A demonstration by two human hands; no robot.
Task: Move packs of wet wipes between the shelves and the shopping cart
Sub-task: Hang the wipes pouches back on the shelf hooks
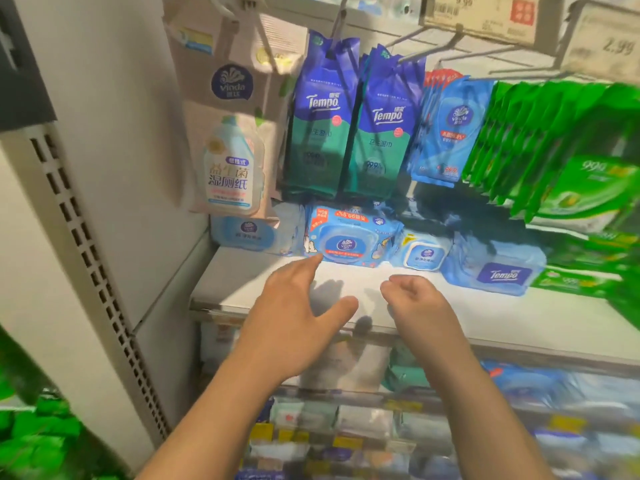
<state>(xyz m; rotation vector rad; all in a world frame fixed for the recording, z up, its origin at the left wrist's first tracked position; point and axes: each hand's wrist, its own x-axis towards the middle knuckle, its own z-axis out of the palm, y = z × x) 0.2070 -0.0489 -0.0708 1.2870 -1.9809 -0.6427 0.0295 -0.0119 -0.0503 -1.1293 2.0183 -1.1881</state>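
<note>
Bright light from above washes the flat white metal shelf (450,306) nearly to glare, and both hands cast soft grey shadows on it. Green plastic hanging packs (540,140) smear with motion blur at right. Lower shelves are blurred; edges bend from wide-angle distortion.

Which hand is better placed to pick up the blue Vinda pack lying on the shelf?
Left, probably. The left hand is open, fingertips almost at the blue Vinda pack; the right hand hangs loosely curled, farther away.
</note>
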